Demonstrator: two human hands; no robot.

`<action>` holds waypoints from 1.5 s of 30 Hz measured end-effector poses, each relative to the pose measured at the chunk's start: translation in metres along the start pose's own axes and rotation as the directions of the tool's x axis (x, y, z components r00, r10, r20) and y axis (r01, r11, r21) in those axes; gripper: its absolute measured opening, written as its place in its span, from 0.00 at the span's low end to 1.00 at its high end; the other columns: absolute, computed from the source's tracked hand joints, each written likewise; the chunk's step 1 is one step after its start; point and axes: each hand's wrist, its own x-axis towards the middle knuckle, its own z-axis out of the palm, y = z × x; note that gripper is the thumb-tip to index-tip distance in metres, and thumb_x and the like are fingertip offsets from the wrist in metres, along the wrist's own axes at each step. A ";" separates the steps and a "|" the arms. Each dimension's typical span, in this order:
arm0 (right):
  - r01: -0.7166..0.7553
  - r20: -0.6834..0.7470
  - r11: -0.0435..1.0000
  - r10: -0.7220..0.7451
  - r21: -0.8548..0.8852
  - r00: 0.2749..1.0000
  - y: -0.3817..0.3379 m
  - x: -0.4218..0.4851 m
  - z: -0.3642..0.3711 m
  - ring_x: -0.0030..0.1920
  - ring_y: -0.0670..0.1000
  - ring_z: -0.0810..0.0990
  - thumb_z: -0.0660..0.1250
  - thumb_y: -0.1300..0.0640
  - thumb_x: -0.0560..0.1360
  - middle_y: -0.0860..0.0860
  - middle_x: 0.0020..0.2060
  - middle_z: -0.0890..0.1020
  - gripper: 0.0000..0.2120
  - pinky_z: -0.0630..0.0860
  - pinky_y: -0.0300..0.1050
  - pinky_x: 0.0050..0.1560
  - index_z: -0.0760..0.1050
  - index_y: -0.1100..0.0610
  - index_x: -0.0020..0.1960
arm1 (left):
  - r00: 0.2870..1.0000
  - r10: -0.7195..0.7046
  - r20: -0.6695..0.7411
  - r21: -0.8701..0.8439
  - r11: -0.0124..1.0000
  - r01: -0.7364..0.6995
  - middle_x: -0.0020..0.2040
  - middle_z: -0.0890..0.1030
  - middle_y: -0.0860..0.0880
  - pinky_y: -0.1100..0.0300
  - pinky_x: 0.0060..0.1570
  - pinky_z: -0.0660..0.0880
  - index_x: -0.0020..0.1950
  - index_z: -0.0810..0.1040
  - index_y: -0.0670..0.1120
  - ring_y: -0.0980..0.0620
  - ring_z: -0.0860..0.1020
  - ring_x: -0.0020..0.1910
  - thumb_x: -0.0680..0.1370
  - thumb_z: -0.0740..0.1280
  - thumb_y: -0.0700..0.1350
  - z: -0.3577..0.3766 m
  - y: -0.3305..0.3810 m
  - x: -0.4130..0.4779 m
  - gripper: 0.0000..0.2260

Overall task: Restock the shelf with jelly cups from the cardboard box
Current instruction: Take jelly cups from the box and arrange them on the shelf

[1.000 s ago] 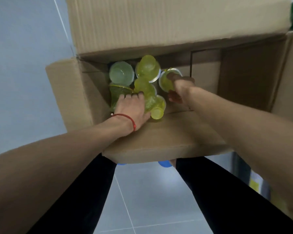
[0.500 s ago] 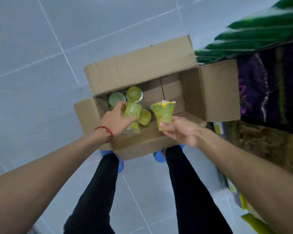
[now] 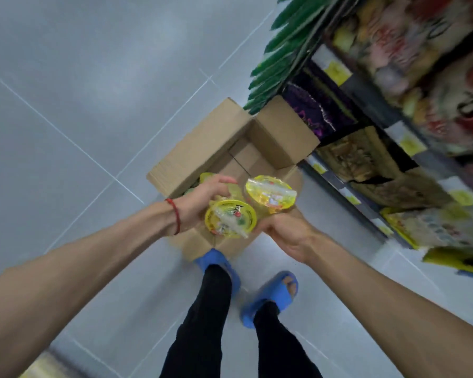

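Two jelly cups [image 3: 230, 222] held above cardboard box [image 3: 202, 148]; more cups [image 3: 206, 177] inside.

The jelly cups [image 3: 230, 219] are clear glossy plastic with shiny film lids. The cardboard box [image 3: 200, 151] is plain matt brown, and the floor [image 3: 93, 77] is smooth tile with a soft sheen.
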 end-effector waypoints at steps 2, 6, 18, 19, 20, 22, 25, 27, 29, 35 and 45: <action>0.044 -0.015 0.999 -0.044 0.017 0.999 0.000 -0.031 -0.009 0.61 0.61 0.83 0.65 0.86 0.62 0.59 0.57 0.85 0.34 0.78 0.59 0.60 0.80 0.63 0.62 | 1.000 -0.010 0.007 0.024 1.000 0.010 0.43 0.73 0.46 0.60 0.35 0.72 0.49 0.75 0.51 0.51 0.74 0.36 0.60 0.67 0.40 0.016 0.004 -0.023 0.18; 0.105 -0.065 0.994 -0.103 0.022 0.992 -0.010 -0.091 -0.036 0.58 0.60 0.83 0.66 0.84 0.65 0.56 0.52 0.86 0.28 0.79 0.56 0.59 0.82 0.57 0.55 | 0.995 -0.023 0.095 0.021 1.000 0.021 0.45 0.70 0.48 0.57 0.29 0.78 0.50 0.73 0.51 0.48 0.75 0.32 0.63 0.71 0.40 0.049 0.016 -0.068 0.17; 0.452 -0.237 0.892 -0.434 0.022 0.869 -0.069 -0.317 -0.114 0.61 0.61 0.83 0.75 0.73 0.57 0.60 0.57 0.85 0.34 0.80 0.60 0.62 0.78 0.66 0.63 | 0.928 0.342 0.151 0.049 0.935 -0.352 0.56 0.84 0.41 0.50 0.57 0.79 0.63 0.77 0.45 0.43 0.83 0.56 0.77 0.67 0.56 0.220 0.076 -0.249 0.20; 0.482 -0.230 0.876 -0.465 0.019 0.855 -0.076 -0.338 -0.118 0.60 0.61 0.83 0.74 0.75 0.60 0.61 0.57 0.84 0.31 0.83 0.58 0.58 0.78 0.66 0.63 | 0.912 0.376 0.164 0.056 0.919 -0.390 0.56 0.84 0.42 0.51 0.57 0.79 0.63 0.77 0.46 0.43 0.83 0.55 0.77 0.66 0.59 0.234 0.082 -0.263 0.21; 0.512 -0.213 0.859 -0.497 0.016 0.841 -0.083 -0.360 -0.123 0.60 0.60 0.84 0.73 0.76 0.63 0.61 0.57 0.84 0.28 0.84 0.54 0.54 0.79 0.66 0.63 | 0.897 0.412 0.159 0.067 0.902 -0.426 0.54 0.85 0.43 0.51 0.58 0.79 0.62 0.78 0.47 0.44 0.83 0.55 0.77 0.65 0.61 0.248 0.087 -0.279 0.22; 0.563 -0.194 0.826 -0.551 0.011 0.812 -0.098 -0.399 -0.128 0.57 0.58 0.85 0.75 0.74 0.63 0.60 0.58 0.85 0.30 0.85 0.50 0.50 0.77 0.64 0.64 | 0.880 0.451 0.148 0.101 0.879 -0.467 0.51 0.86 0.44 0.51 0.58 0.78 0.58 0.79 0.49 0.45 0.84 0.52 0.76 0.64 0.65 0.275 0.096 -0.309 0.23; 0.616 -0.173 0.787 -0.608 -0.005 0.775 -0.118 -0.455 -0.138 0.55 0.58 0.86 0.84 0.66 0.51 0.61 0.63 0.80 0.50 0.85 0.53 0.50 0.69 0.63 0.70 | 0.857 0.478 0.195 0.135 0.852 -0.506 0.49 0.85 0.49 0.57 0.48 0.76 0.55 0.82 0.50 0.51 0.82 0.41 0.72 0.60 0.73 0.314 0.109 -0.347 0.31; 0.661 -0.150 0.751 -0.653 0.004 0.742 -0.129 -0.496 -0.142 0.53 0.59 0.87 0.83 0.67 0.57 0.62 0.61 0.81 0.43 0.84 0.56 0.54 0.70 0.65 0.69 | 0.840 0.506 0.194 0.111 0.840 -0.531 0.50 0.85 0.50 0.53 0.54 0.79 0.64 0.79 0.53 0.53 0.81 0.36 0.69 0.60 0.76 0.337 0.117 -0.369 0.34; 0.708 -0.136 0.706 -0.702 -0.010 0.699 -0.137 -0.536 -0.147 0.52 0.58 0.87 0.79 0.71 0.66 0.60 0.55 0.85 0.26 0.82 0.58 0.59 0.75 0.66 0.62 | 0.831 0.526 0.181 0.125 0.825 -0.550 0.46 0.84 0.52 0.51 0.55 0.78 0.68 0.76 0.56 0.54 0.81 0.34 0.69 0.58 0.76 0.362 0.124 -0.391 0.35; 0.816 -0.166 0.577 -0.808 -0.028 0.566 -0.164 -0.621 -0.168 0.50 0.55 0.88 0.75 0.73 0.69 0.57 0.53 0.87 0.22 0.83 0.57 0.57 0.77 0.61 0.60 | 0.792 0.481 0.376 0.170 0.805 -0.569 0.38 0.81 0.48 0.59 0.38 0.76 0.49 0.82 0.46 0.52 0.79 0.35 0.63 0.62 0.77 0.428 0.133 -0.456 0.36; 0.924 -0.178 0.365 -0.923 -0.116 0.342 -0.212 -0.715 -0.179 0.49 0.51 0.88 0.77 0.66 0.73 0.50 0.46 0.89 0.14 0.85 0.50 0.51 0.79 0.55 0.54 | 0.609 0.644 0.464 0.139 0.625 -0.768 0.47 0.84 0.50 0.60 0.41 0.73 0.57 0.81 0.48 0.54 0.82 0.39 0.73 0.71 0.62 0.504 0.181 -0.535 0.21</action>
